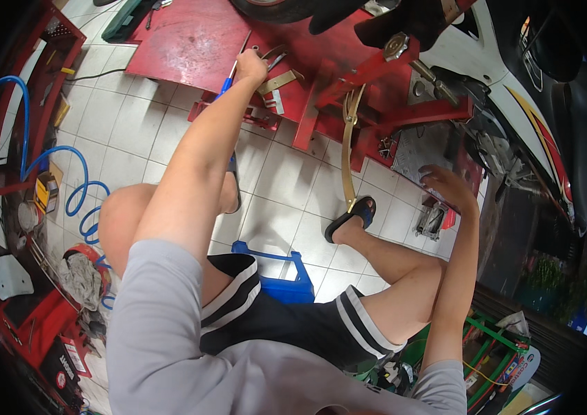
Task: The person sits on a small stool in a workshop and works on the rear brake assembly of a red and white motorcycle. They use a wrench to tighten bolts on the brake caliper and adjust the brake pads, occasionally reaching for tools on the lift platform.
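Observation:
My left hand [250,67] is over the red lift platform [176,52], its fingers curled among loose tools. What they hold, if anything, is hidden. Just left of it lies a slim tool with a blue handle [225,87], partly behind my wrist. A curved brass-coloured strip [281,81] and a small silver metal piece [276,102] lie right of my wrist. Over at the right, my right hand [448,185] hangs above a grey metal plate [421,153], fingers apart and loosely bent, with nothing visible in them.
A long brass-coloured bar [349,149] slopes from the red stand to my right sandal [359,214]. A blue stool [286,280] is between my legs. A white motorcycle [487,59] fills the upper right. A blue coiled hose [79,162] hangs at left; a metal block [432,220] rests lower right.

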A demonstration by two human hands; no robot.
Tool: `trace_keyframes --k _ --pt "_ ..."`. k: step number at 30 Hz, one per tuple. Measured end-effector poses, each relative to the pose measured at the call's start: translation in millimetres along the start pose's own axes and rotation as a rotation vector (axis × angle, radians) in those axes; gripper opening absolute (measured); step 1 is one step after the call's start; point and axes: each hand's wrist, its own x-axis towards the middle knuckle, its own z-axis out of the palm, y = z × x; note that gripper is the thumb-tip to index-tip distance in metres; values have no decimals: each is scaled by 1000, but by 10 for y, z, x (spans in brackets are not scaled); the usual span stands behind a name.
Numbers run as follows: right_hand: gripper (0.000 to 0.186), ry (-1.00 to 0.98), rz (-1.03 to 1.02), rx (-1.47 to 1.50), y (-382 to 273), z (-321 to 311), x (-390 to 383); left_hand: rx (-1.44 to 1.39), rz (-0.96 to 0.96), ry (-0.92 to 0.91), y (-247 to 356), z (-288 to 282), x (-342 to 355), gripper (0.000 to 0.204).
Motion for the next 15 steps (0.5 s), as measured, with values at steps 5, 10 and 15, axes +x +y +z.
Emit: trace_keyframes --k 5,10,15 --pt "40 -8 -13 81 106 25 79 168 -32 -2 217 -98 -173 26" --pt "42 -2 -75 69 145 104 207 272 64 -139 273 -192 -183 27" --pt "43 32 -197 -45 -176 70 145 410 145 -671 667 -420 -190 27"
